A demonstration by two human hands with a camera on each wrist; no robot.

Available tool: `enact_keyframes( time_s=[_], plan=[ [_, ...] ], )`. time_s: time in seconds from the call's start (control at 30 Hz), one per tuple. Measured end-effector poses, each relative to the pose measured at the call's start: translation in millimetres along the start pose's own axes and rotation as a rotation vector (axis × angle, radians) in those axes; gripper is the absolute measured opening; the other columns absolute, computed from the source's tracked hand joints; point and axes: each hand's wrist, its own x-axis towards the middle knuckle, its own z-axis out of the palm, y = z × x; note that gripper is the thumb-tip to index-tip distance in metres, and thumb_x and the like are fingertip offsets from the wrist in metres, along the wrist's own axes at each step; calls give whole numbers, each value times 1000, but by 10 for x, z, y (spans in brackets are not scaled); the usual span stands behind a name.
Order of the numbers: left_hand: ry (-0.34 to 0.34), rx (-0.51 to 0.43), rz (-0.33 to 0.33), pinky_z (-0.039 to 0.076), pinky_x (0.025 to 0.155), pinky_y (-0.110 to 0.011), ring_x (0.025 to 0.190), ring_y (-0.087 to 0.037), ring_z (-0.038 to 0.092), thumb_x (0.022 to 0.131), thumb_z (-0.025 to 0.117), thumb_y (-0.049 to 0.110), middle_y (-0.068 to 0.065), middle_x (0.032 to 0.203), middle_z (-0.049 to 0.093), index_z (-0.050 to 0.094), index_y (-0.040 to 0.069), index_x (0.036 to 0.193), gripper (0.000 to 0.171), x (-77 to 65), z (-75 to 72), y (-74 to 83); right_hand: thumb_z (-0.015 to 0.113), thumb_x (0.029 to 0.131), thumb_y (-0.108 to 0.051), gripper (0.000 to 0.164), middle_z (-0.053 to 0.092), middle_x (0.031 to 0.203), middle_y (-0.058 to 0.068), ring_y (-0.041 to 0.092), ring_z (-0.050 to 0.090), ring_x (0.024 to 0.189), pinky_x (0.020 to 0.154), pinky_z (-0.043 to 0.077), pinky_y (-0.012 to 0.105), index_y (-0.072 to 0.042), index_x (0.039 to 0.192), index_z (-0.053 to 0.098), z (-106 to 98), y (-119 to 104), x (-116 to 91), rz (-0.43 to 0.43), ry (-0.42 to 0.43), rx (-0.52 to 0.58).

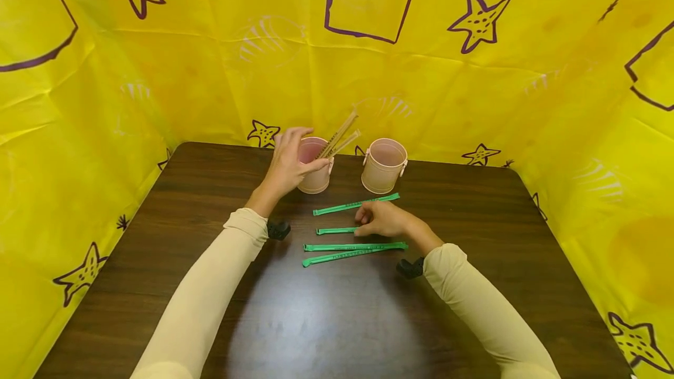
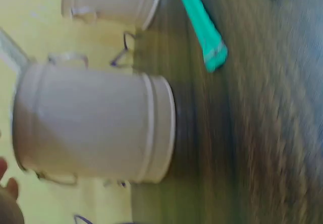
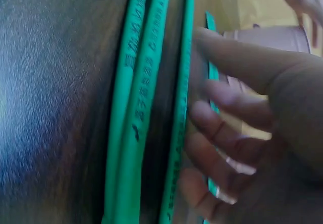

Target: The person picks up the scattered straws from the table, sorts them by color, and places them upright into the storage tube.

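My left hand [image 1: 286, 162] is at the left pink bucket [image 1: 314, 183], its fingers and thumb spread about the rim. Two slim tan stick packets [image 1: 341, 133] lean out of that bucket toward the right. Below the right bucket, my right hand [image 1: 383, 219] hovers low over a green stick packet [image 1: 334, 231] and partly hides it. Its fingers [image 3: 207, 156] are loosely bent beside the packet in the right wrist view, with no clear pinch. Another green stick packet [image 1: 329, 210] lies just beyond, and two more green packets [image 1: 342, 248] lie close together nearer me.
The right pink bucket [image 1: 384, 175], with small side handles, stands upright near the table's back edge. A dark wooden table [image 1: 474, 238] holds everything. Yellow cloth [image 1: 316, 86] with starfish drawings surrounds it at the back and sides.
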Motion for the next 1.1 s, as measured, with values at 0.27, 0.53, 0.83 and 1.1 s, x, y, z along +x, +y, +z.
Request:
enact_keyframes(
  time_s=[0.27,0.53,0.83,1.1],
  plan=[
    [301,-110,388,38,89,-44,94,-30,55,77,90,26,-11,95,67,67,4,99,38,-29,93,511,84,85,-18,25,61,100,5,16,55,93,86,47,32,-11,102,67,97,59,23,0,-97,-26],
    [-90,-358,321,52,85,-33,95,-21,62,88,82,22,-7,100,71,71,7,102,22,107,297,977,82,87,-19,17,55,103,4,16,49,97,89,43,31,-14,95,69,83,120,94,-22,-141,22],
    [-347,-334,-21,42,114,-50,139,-31,46,87,81,39,-7,147,47,49,15,145,70,342,727,1091,82,87,-20,17,58,93,0,13,46,92,85,39,27,-13,95,69,56,177,81,-36,-178,8],
    [-368,-316,-169,38,116,-60,153,-40,28,77,89,44,-9,165,24,32,21,157,100,558,1054,909,81,88,-23,17,54,95,1,13,44,92,83,39,26,-15,95,67,35,171,72,-33,-200,4]
  ],
)
